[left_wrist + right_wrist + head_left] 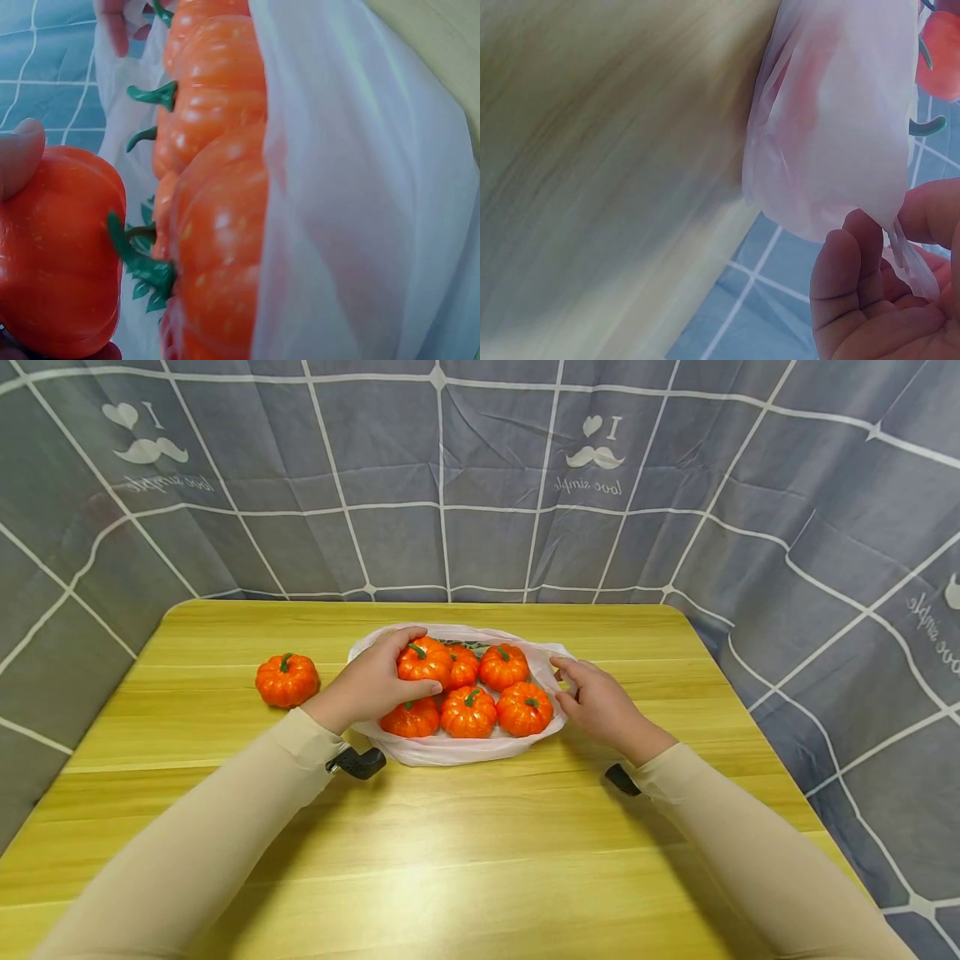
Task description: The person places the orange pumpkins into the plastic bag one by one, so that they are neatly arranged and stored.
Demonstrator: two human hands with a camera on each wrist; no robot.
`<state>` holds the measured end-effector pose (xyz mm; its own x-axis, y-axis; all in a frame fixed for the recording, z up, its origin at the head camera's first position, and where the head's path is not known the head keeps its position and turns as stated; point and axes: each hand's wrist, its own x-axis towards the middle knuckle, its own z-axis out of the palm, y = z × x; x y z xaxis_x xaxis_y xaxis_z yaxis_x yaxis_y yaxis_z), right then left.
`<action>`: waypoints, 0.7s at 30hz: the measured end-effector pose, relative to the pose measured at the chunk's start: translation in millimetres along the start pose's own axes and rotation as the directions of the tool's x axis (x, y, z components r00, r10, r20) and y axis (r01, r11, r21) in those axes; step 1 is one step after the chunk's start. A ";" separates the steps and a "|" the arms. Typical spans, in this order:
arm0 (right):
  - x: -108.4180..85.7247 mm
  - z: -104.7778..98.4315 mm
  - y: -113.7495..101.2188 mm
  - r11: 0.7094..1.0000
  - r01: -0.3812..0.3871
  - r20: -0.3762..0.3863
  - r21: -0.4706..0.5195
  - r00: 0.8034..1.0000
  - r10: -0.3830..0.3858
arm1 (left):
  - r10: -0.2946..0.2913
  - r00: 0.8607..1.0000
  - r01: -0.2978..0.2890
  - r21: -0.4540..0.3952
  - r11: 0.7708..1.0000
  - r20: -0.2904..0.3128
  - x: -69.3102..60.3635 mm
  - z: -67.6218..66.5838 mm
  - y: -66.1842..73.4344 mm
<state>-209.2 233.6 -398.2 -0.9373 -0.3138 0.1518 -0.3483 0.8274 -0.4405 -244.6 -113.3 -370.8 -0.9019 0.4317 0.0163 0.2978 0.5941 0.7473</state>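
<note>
My left hand (378, 681) grips a small orange pumpkin (424, 662) with a green stem, over the left end of a white plastic bag (450, 754). Several like pumpkins (468, 712) sit in the bag's open mouth. In the left wrist view the gripped pumpkin (60, 255) is beside the bagged ones, thumb on its side. At the bag's right end, my right hand (600, 703) pinches the rim; the right wrist view shows the bag (840, 135) bunched between thumb and fingers (836, 270).
One more pumpkin (287, 680) stands on the wooden table (480, 860), left of the bag. A grey curtain (495, 468) with white grid lines hangs behind the table and along its sides. Black wrist devices (360, 763) are strapped under both sleeves.
</note>
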 end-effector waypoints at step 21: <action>-2.1 -1.0 -3.9 0.999 -0.015 0.006 0.034 1.000 0.015 | -0.017 1.000 0.017 0.054 0.998 0.002 8.2 15.9 -8.1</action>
<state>-205.9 231.5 -395.9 -0.9422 -0.3044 0.1399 -0.3337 0.8155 -0.4729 -249.4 -103.8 -387.3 -0.9062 0.4229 0.0027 0.2992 0.6367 0.7107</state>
